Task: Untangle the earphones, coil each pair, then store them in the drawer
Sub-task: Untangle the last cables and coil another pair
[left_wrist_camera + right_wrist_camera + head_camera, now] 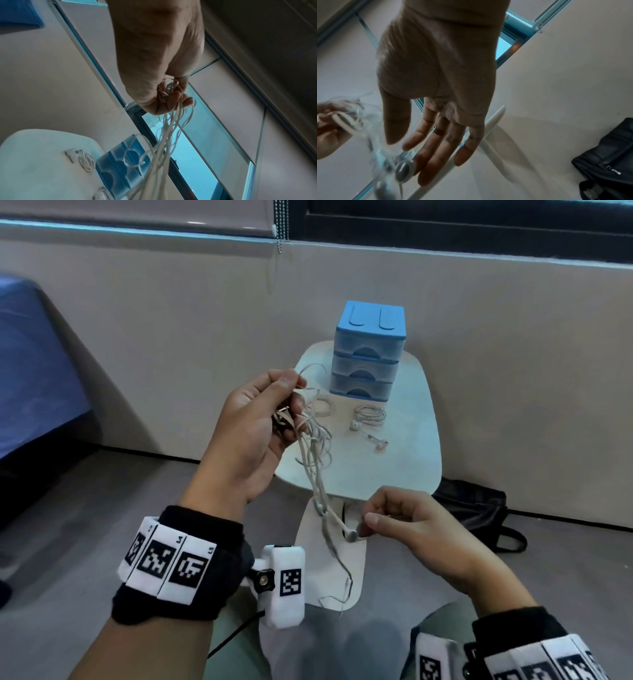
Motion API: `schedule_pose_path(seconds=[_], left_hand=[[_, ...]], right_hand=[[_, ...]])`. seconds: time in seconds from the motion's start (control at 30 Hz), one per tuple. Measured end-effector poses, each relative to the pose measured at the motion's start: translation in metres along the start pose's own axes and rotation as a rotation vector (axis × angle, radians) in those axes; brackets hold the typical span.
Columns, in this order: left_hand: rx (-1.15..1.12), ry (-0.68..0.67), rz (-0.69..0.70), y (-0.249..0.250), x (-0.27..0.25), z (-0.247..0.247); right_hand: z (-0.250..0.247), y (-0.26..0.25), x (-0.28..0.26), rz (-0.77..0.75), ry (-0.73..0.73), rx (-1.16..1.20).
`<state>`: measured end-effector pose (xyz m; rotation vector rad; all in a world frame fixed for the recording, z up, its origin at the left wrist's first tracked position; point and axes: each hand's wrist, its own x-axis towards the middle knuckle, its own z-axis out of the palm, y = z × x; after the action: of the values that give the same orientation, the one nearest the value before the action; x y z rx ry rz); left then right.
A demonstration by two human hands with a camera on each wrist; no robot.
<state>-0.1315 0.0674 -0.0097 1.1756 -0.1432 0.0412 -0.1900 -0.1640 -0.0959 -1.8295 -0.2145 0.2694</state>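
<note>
The left hand (pixel 255 426) is raised, fingers curled round a bunch of tangled earphones (pixel 317 453) whose cords hang steeply down toward the right hand (pixel 407 525). That hand sits lower and nearer the body, thumb and forefinger pinching an earbud (pixel 351 535) at the cords' lower end. Beyond, on the desk (pixel 411 460), two coiled pairs lie before the drawer unit (pixel 368 352).
</note>
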Motion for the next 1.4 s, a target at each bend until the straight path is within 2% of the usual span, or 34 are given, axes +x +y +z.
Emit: schedule_pose_path(seconds=[0.13,0.3,0.47,0.63,0.8,1.03,1.13,1.23,1.3,1.4], left_hand=[[-0.024,0.011,-0.034,-0.007,-0.003,0.001],[-0.048,-0.040,-0.025,-0.002,-0.005,0.010],[-0.050,-0.043,-0.003,0.009,-0.002,0.007],[-0.078,-0.059,-0.024,0.006,-0.003,0.005],[-0.017,-0.055,-0.043,0.007,-0.005,-0.003],[-0.015,-0.050,-0.070,0.000,-0.002,-0.014],[0.085,-0.062,-0.104,-0.005,-0.002,-0.023],[0.303,-0.109,-0.158,-0.011,-0.005,-0.029],[0.482,-0.159,-0.215,-0.017,-0.006,-0.030],[0.605,-0.284,-0.272,-0.023,-0.010,-0.029]], right_hand=[[0.015,0.004,0.007,0.023,-0.019,0.031],[0.037,-0.009,0.024,-0.037,-0.064,-0.080],[0.053,-0.027,0.033,-0.178,0.057,-0.082],[0.062,-0.037,0.035,-0.245,0.077,-0.101],[0.049,-0.041,0.026,-0.234,0.170,-0.064],[0.029,-0.051,0.011,-0.251,0.257,-0.196],[0.020,-0.056,0.008,-0.253,0.298,-0.221],[0.013,-0.061,0.008,-0.250,0.309,-0.210],[0.009,-0.062,0.008,-0.240,0.310,-0.193],[0.004,-0.063,0.006,-0.224,0.329,-0.187]])
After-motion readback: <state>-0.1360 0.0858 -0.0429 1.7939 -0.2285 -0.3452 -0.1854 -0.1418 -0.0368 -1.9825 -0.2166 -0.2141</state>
